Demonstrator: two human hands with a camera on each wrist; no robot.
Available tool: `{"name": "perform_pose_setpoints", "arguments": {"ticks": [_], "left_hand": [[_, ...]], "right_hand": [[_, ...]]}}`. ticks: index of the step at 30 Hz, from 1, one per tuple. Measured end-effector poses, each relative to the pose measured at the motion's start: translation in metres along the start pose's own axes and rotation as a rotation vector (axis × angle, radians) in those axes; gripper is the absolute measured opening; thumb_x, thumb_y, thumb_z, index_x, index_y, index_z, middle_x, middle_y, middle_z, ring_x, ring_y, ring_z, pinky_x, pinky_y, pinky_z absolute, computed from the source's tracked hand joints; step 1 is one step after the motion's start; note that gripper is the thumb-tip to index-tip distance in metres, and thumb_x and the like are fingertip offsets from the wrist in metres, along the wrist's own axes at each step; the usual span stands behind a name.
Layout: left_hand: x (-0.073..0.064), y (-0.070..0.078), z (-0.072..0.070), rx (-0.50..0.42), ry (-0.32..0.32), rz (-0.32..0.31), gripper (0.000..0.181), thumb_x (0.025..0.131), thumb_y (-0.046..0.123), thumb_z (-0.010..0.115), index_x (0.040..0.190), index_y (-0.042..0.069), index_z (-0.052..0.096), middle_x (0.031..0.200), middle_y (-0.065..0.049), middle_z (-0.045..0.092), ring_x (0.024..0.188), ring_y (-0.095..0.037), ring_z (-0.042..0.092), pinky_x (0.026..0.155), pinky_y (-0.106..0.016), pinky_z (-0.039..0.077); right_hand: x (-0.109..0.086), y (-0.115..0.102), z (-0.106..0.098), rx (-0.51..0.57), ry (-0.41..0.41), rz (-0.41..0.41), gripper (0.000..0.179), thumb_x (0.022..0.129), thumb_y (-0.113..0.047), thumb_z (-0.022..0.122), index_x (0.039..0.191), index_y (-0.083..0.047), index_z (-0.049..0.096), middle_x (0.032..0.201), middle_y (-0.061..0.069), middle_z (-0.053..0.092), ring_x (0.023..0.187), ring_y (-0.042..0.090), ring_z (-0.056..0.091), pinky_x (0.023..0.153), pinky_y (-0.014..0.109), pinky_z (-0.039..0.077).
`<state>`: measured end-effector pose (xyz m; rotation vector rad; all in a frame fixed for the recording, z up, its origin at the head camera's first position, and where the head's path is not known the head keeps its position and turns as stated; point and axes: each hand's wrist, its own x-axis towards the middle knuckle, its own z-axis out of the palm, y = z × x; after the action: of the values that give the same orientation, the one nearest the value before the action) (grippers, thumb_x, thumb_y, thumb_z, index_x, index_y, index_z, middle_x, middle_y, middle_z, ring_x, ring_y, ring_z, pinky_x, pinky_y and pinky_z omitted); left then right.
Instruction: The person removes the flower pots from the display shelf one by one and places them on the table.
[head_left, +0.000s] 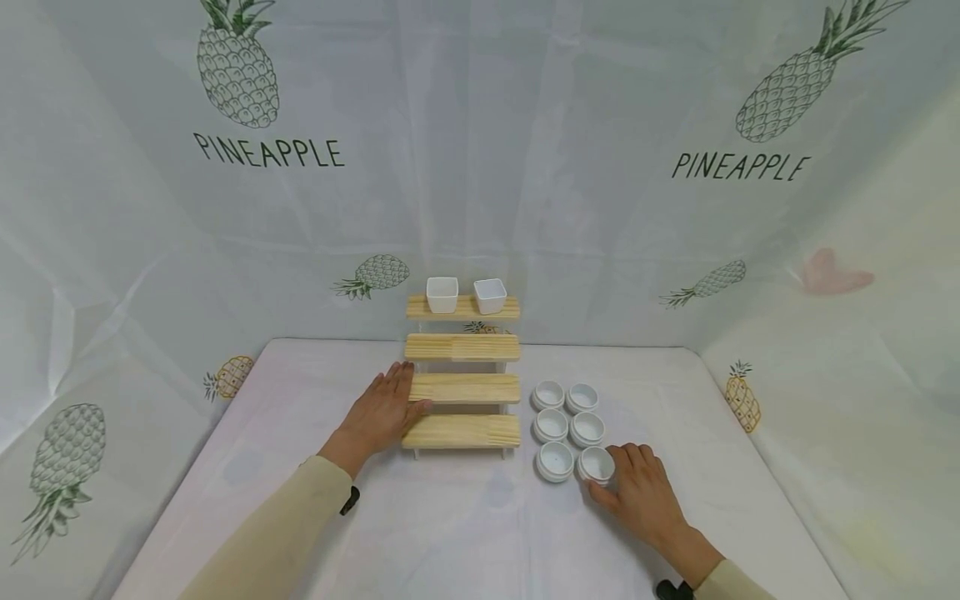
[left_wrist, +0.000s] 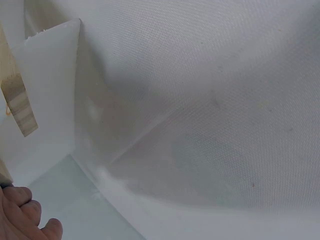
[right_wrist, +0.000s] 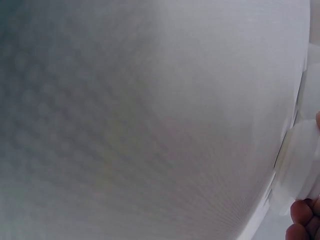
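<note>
A four-step shelf stand with pale wooden boards point(head_left: 464, 388) rises at the back middle of the table. My left hand point(head_left: 384, 410) rests at its left side, fingers extended along the board ends and thumb over the lower boards. In the left wrist view, fingers point(left_wrist: 31, 212) show at the lower left corner beside a board end. Right of the stand, several small round white bowls point(head_left: 551, 424) stand in two columns. My right hand point(head_left: 645, 492) holds the front right bowl point(head_left: 597, 464) between thumb and fingers; that bowl point(right_wrist: 299, 162) shows at the right wrist view's edge.
Two square white bowls point(head_left: 442, 294) sit on the stand's top board. A white cloth point(head_left: 420, 533) covers the table. Behind it hangs a white curtain point(head_left: 510, 125) printed with pineapples, which also closes in both sides.
</note>
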<state>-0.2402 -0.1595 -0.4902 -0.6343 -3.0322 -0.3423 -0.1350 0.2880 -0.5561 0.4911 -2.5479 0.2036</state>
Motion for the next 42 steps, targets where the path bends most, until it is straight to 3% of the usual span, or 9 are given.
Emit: {"name": "perform_pose_setpoints", "arguments": {"ticks": [34,42], "left_hand": [[0.001,-0.001,0.001,-0.002,-0.007,-0.006,0.088,0.112,0.059,0.037,0.165,-0.008,0.019,0.171,-0.026,0.026,0.161,-0.040,0.023,0.131,-0.057,0.025],[0.001,-0.001,0.002,-0.022,-0.028,-0.012,0.088,0.112,0.059,0.037,0.166,-0.008,0.017,0.172,-0.026,0.024,0.162,-0.040,0.020,0.131,-0.057,0.023]], "right_hand": [[0.004,-0.002,-0.001,-0.025,-0.041,0.009,0.064,0.077,-0.045,0.090,0.112,0.003,0.067,0.098,0.014,0.065,0.092,0.033,0.056,0.074,0.044,0.049],[0.015,0.002,-0.007,-0.026,-0.004,-0.018,0.069,0.079,-0.051,0.083,0.116,0.005,0.066,0.100,0.017,0.066,0.095,0.036,0.057,0.076,0.047,0.049]]}}
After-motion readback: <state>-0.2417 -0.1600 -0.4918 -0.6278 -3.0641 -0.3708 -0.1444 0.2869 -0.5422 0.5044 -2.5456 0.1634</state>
